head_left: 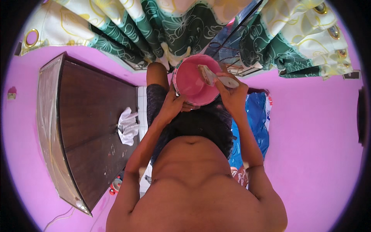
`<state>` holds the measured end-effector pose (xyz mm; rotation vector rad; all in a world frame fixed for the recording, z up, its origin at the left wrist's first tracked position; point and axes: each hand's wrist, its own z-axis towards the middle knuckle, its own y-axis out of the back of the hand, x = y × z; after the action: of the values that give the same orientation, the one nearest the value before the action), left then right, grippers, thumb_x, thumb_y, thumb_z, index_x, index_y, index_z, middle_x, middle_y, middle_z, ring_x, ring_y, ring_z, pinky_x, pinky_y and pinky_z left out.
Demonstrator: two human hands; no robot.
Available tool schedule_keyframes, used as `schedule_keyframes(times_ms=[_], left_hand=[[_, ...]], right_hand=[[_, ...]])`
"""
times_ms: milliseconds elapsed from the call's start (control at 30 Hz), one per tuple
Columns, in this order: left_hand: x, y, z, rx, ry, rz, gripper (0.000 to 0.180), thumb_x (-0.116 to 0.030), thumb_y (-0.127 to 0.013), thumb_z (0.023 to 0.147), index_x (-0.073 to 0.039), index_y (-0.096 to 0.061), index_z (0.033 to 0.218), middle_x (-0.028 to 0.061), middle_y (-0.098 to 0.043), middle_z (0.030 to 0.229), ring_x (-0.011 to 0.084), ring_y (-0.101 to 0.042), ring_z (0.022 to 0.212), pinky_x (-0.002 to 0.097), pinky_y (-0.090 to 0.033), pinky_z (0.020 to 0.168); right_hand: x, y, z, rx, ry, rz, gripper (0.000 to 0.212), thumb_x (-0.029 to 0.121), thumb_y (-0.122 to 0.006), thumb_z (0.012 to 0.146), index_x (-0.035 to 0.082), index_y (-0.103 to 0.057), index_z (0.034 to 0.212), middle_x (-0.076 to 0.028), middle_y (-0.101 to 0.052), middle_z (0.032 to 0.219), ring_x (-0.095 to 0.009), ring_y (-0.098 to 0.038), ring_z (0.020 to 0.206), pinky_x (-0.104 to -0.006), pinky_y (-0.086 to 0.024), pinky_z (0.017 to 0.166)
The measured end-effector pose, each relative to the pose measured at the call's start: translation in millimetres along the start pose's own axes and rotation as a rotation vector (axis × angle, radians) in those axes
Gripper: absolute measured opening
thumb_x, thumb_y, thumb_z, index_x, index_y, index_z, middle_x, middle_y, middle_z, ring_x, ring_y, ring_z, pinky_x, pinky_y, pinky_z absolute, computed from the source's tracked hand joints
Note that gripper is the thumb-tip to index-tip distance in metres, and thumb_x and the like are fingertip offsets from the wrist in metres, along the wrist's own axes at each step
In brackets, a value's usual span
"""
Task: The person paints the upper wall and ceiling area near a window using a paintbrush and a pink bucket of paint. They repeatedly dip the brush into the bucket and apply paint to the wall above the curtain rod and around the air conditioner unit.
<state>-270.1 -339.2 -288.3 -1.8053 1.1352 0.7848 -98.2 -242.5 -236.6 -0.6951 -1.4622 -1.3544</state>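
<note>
a wide fisheye camera on the person's head looks steeply down over the torso (191,174) to the pink bucket (187,79). the torso looms closest, below the bucket; the view's middle falls just under it. beyond the bucket bends the curtain (185,33), left of it a dark brown panel (96,100), right the pink wall (309,135).

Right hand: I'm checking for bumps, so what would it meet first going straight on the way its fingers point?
Likely the pink bucket, though depth is unclear: the right hand, holding the brush, might pass over it.
</note>
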Motion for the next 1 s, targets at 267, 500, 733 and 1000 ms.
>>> schedule_keyframes(times_ms=[267, 500, 733, 1000], left_hand=[[13, 6, 8, 0.008, 0.013, 0.008, 0.072, -0.006, -0.043, 0.088, -0.013, 0.002, 0.144, 0.0212, -0.058, 0.107, 0.0279, -0.068, 0.076, 0.0333, -0.057, 0.062], [16, 6, 9, 0.018, 0.025, -0.010, 0.080, -0.007, -0.044, 0.087, -0.015, 0.011, 0.144, 0.0209, -0.060, 0.100, 0.0259, -0.067, 0.072, 0.0338, -0.058, 0.061], [15, 6, 10, 0.007, 0.021, -0.002, 0.080, -0.007, -0.044, 0.086, -0.017, 0.010, 0.145, 0.0209, -0.061, 0.096, 0.0256, -0.067, 0.070, 0.0331, -0.057, 0.060], [15, 8, 13, 0.002, 0.029, 0.010, 0.076, -0.006, -0.041, 0.086, -0.015, 0.007, 0.144, 0.0223, -0.061, 0.097, 0.0278, -0.068, 0.072, 0.0336, -0.058, 0.060]], right_hand=[[-30, -45, 29, 0.097, 0.203, -0.329, 0.017, 0.021, -0.065, 0.081, 0.008, -0.070, 0.091, -0.015, -0.067, 0.080, -0.031, -0.064, 0.074, -0.0391, -0.050, 0.071], [-53, -62, 33, 0.229, 0.189, -0.304, 0.020, 0.015, -0.061, 0.079, 0.010, -0.069, 0.097, -0.017, -0.066, 0.087, -0.036, -0.063, 0.077, -0.0424, -0.049, 0.073], [-48, -58, 33, 0.190, 0.203, -0.212, 0.023, 0.015, -0.062, 0.079, 0.012, -0.069, 0.100, -0.019, -0.066, 0.089, -0.036, -0.063, 0.079, -0.0417, -0.050, 0.072], [-51, -50, 21, 0.269, 0.021, -0.026, 0.018, 0.007, -0.067, 0.079, -0.001, -0.066, 0.094, -0.011, -0.068, 0.082, -0.016, -0.064, 0.072, -0.0276, -0.049, 0.066]])
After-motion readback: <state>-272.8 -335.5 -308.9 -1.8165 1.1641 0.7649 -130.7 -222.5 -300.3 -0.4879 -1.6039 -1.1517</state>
